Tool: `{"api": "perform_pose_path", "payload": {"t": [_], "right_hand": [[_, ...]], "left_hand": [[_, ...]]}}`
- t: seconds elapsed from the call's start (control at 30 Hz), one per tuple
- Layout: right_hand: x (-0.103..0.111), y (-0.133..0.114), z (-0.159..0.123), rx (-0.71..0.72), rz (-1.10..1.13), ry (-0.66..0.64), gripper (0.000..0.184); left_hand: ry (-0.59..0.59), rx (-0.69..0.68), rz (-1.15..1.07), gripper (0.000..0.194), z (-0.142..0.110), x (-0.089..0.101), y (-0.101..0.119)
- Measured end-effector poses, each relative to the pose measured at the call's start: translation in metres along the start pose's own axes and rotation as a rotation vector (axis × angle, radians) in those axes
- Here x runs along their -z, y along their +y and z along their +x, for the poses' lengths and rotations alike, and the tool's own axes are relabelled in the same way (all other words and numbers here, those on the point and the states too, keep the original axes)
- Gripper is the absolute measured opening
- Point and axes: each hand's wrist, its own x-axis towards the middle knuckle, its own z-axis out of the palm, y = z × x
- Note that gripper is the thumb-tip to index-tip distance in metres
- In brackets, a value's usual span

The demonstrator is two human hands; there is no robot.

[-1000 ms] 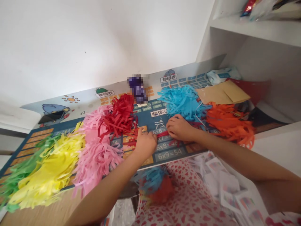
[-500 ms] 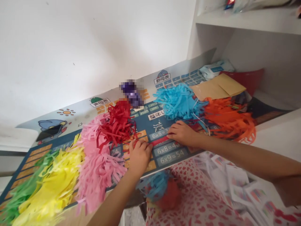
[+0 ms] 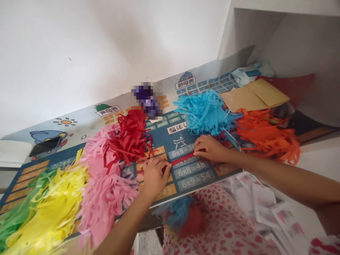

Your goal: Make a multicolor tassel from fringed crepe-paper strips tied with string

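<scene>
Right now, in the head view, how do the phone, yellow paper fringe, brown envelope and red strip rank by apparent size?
1. Yellow paper fringe
2. Brown envelope
3. Phone
4. Red strip, counting only its visible stretch

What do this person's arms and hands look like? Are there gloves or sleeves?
The left hand and right hand look bare: I see no gloves or watch. The forearms are bare too, without visible cables or markings. The clothing is pale with red hearts; I cannot tell whether any sleeve shows.
</scene>
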Motion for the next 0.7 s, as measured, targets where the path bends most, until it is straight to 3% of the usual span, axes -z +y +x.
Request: {"api": "perform_pose_path", "payload": {"t": [0.17, 0.43, 0.53, 0.63, 0.7], "right_hand": [[0.005, -0.008, 0.01, -0.128, -0.031, -0.089, 0.014], [0.009, -0.018, 0.016, -0.166, -0.136, -0.154, 0.011], [0.008, -0.026, 0.012, -0.017, -0.263, -0.092, 0.005], [0.006, -0.034, 0.007, 0.259, -0.389, -0.035, 0.014], [0.004, -0.036, 0.005, 0.404, -0.462, -0.025, 0.019]], "left_hand": [[-0.023, 0.012, 0.024, 0.019, 0.004, 0.001, 0.001], [-0.105, 0.095, 0.081, 0.014, 0.012, 0.005, 0.006], [-0.054, -0.041, 0.169, 0.013, 0.009, 0.008, 0.009], [-0.058, -0.324, 0.283, 0.023, 0.003, 0.009, 0.014], [-0.068, -0.419, 0.341, 0.025, 0.001, 0.008, 0.019]]}}
